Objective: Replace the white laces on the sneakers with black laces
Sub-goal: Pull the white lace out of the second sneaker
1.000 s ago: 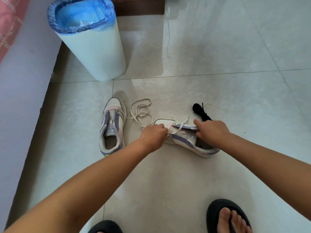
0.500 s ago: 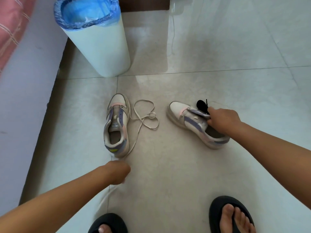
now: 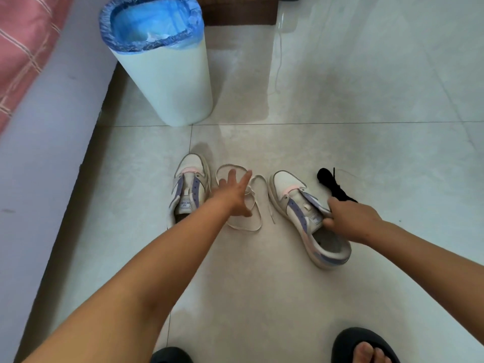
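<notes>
**Both sneakers unlaced, white laces loose on floor**

I'm seeing my left hand [image 3: 235,195] spreading open, empty, over the loose white laces [image 3: 251,205] beside the right-hand white-and-purple sneaker [image 3: 303,210]. My right hand [image 3: 351,218] is gripping that sneaker's tongue. Bundled black laces [image 3: 334,184] are lying just behind it; the other white-and-purple sneaker [image 3: 190,189] is sitting beyond the white laces.

Both arms bare, reaching forward and down from the lower edge of view. Left arm long and nearly straight, running diagonally up from the lower left; left hand [image 3: 235,195] open, palm down, fingers spread and pointing away. Right arm enters from the right, forearm angled inward; right hand [image 3: 352,217] curled closed, knuckles up, fingers tucked under in a grip. Hands apart, roughly level with each other.
</notes>
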